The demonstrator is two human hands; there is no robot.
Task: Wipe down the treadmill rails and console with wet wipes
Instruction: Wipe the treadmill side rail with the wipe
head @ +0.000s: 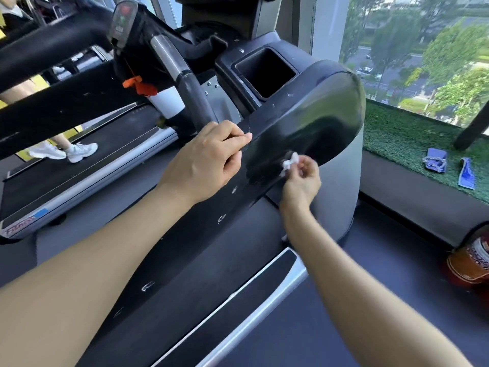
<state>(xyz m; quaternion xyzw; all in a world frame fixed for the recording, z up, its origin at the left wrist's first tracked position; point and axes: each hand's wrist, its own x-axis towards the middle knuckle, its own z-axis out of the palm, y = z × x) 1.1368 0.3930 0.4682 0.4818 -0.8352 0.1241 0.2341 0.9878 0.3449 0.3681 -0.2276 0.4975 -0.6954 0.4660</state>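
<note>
The treadmill's black right side rail (201, 250) runs from the lower left up to its rounded glossy end (317, 120). My right hand (301, 178) pinches a small crumpled white wet wipe (288, 161) against the rail's outer edge, just below the rounded end. My left hand (209, 160) rests on top of the rail with its fingers curled over the inner edge. The console (124, 19) with its red and green buttons stands at the upper left, beside a grey handlebar (182, 78) and a square cup holder (264, 72).
Another person's legs and white shoes (79, 151) are on the neighbouring treadmill (79, 165) at left. A window ledge with green turf (412, 139) holds two blue items (436, 160). An orange-brown bottle (471, 260) lies at the right edge. A red safety clip (143, 87) hangs from the console.
</note>
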